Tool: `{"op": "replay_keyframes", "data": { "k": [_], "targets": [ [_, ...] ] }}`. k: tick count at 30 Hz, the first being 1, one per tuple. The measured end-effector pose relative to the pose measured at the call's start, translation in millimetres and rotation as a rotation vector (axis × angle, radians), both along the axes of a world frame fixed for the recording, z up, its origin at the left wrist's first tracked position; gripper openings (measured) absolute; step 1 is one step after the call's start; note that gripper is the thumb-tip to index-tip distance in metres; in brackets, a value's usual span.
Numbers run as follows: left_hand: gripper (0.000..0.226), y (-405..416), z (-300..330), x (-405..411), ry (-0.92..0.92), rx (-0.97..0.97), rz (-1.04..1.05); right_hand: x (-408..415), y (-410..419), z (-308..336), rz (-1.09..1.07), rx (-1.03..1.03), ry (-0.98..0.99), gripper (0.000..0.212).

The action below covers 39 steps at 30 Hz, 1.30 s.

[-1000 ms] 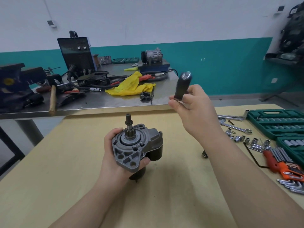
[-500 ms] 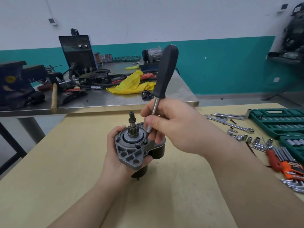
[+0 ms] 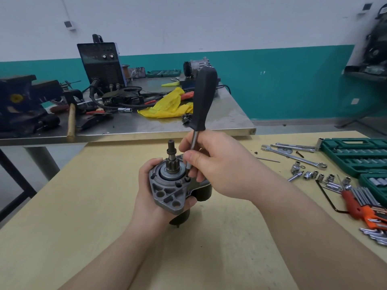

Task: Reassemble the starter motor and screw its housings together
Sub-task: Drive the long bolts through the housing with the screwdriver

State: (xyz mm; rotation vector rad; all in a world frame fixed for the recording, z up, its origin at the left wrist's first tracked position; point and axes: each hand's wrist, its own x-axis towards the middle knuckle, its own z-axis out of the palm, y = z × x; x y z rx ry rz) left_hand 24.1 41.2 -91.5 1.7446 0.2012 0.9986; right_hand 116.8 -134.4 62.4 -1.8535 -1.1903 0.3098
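The starter motor (image 3: 167,193) stands upright above the wooden table (image 3: 83,206), its grey cast housing facing me and its pinion shaft (image 3: 171,153) pointing up. My left hand (image 3: 146,193) grips the motor from the left and underneath. My right hand (image 3: 217,166) pinches the metal shank of a black-handled screwdriver (image 3: 204,97), which stands nearly upright. The tip sits on a screw (image 3: 187,179) in the housing flange, right of the pinion. The motor's black body is mostly hidden behind the housing and my hands.
At the right lie green socket cases (image 3: 356,160), loose sockets (image 3: 314,174), spanners (image 3: 293,155) and an orange hex key set (image 3: 364,206). Behind stands a steel bench (image 3: 230,124) with a welder (image 3: 100,63), a yellow rag (image 3: 169,105), a hammer (image 3: 71,120) and a vise (image 3: 21,101).
My right hand brought the screwdriver down from mid-air to the housing and shifted to pinching its shank, with the tip now set on the flange screw. The left hand kept holding the motor.
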Motion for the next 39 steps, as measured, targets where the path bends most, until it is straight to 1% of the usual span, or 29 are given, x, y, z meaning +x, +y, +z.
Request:
{"op": "replay_keyframes", "data": {
  "k": [5, 9, 16, 24, 27, 31, 32, 34, 37, 39],
  "targets": [
    [0.111, -2.0, 0.4, 0.0, -0.029, 0.044, -0.011, -0.8, -0.5, 1.3, -0.012, -0.022, -0.048, 0.017],
    [0.106, -2.4, 1.2, 1.3, -0.038, 0.077, -0.022, -0.4, -2.1, 2.9, -0.007, -0.013, -0.039, 0.018],
    [0.107, -1.8, -1.8, 2.1, -0.055, 0.022, -0.058, 0.1, -1.6, 1.5, 0.005, -0.012, -0.026, 0.016],
    [0.106, -2.5, -0.7, 2.1, -0.042, 0.050, -0.043, 0.0, -1.9, 1.5, 0.012, -0.046, -0.039, 0.018],
    [0.107, -2.9, 0.1, 1.2, -0.041, 0.006, -0.037, -0.8, -0.9, 1.4, 0.011, -0.049, -0.037, 0.017],
    [0.111, -4.5, 3.7, 1.1, -0.025, -0.038, -0.022, 1.4, -0.6, 0.9, -0.006, 0.000, -0.088, 0.009],
    [0.113, -4.0, 3.5, 1.3, -0.027, -0.037, -0.016, 1.8, -0.3, 0.2, -0.015, 0.019, -0.100, 0.009],
    [0.115, -3.2, 3.6, 1.0, -0.035, -0.019, -0.014, 2.4, 0.4, -1.2, -0.031, 0.047, -0.113, 0.016],
    [0.108, -5.2, 4.6, -0.2, -0.037, 0.039, -0.020, 4.3, -0.9, -0.5, 0.004, 0.067, -0.035, 0.022],
    [0.104, -6.8, 5.7, -1.8, -0.037, 0.054, -0.026, 5.8, -2.5, 1.0, 0.035, 0.061, 0.024, 0.021]
  ]
}}
